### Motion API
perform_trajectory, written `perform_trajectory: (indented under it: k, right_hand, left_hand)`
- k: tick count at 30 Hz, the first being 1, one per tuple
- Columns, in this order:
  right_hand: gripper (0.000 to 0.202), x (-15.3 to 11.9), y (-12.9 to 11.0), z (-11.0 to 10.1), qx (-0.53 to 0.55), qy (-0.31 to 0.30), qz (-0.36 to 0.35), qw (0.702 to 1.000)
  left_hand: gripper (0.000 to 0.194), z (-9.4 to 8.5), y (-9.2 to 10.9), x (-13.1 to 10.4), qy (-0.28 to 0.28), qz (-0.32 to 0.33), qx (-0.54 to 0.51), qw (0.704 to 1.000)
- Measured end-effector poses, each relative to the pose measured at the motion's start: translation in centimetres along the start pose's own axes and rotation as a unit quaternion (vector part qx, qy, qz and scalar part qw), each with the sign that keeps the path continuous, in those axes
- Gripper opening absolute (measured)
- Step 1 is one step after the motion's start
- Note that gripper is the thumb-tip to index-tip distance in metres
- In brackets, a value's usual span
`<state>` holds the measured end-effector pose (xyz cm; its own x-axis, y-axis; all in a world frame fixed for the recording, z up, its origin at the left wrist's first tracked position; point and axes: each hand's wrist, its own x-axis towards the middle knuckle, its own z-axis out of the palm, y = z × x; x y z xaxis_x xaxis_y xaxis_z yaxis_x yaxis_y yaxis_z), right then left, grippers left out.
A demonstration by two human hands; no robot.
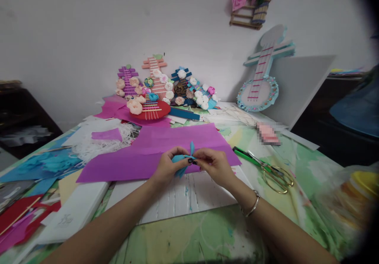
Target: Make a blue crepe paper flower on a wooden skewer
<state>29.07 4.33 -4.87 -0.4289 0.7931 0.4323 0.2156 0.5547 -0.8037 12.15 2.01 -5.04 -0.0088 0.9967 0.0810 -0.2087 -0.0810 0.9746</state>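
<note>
Presently in hand: one blue crepe-paper piece (181, 171), above the near edge of the purple paper sheet (189, 135), with the white board (166, 204) beneath. My left hand (168, 164): thumb and forefinger pinched together on the paper. My right hand (216, 165): thumb and forefinger likewise closed on it, just beside the left.

Progress, by my judgement: partway. Done: paper gathered to a narrow waist at the fingertips. Left: both ends loose, no tie or fastening that I can make out; the folds under my fingers are hidden.

Orientation: narrow tip up and slightly right, away from me; broader end down and left, towards me. Long axis: lower left to upper right, steeply slanted.

Alongside, right: gold-handled scissors (280, 184), green utility knife (247, 156), neither in my grasp.
</note>
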Motion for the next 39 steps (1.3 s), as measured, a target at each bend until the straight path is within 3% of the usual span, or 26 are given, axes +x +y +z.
perform_trajectory:
  k: [9, 16, 20, 28, 36, 39]
  right_hand:
    - [0.023, 0.2, 0.4, -0.4, 0.008, -0.001, 0.013, 1.0]
    - [0.014, 1.9, 0.8, -4.3, -0.031, -0.043, 0.053, 0.997]
    - [0.02, 2.3, 0.2, -5.6, 0.003, 0.0, 0.085, 0.996]
    - [0.026, 1.3, -0.7, -2.8, 0.036, -0.043, 0.106, 0.993]
    - [0.029, 1.2, -0.8, -2.9, 0.149, -0.115, 0.125, 0.974]
    - [0.029, 1.1, -1.0, -2.7, 0.19, -0.108, 0.133, 0.967]
  left_hand:
    - [0.027, 0.2, 0.2, 0.0, 0.039, -0.008, -0.053, 0.998]
    - [0.032, -0.2, 0.8, 0.2, 0.073, -0.054, -0.134, 0.987]
    - [0.03, 0.1, 0.5, 0.0, 0.031, -0.071, -0.163, 0.983]
    - [0.021, 0.8, 0.1, -0.8, -0.077, -0.072, -0.099, 0.989]
    - [0.027, 0.7, 0.1, -0.6, -0.111, -0.05, -0.073, 0.99]
    - [0.029, 0.8, 0.0, -0.5, -0.104, -0.066, -0.105, 0.987]
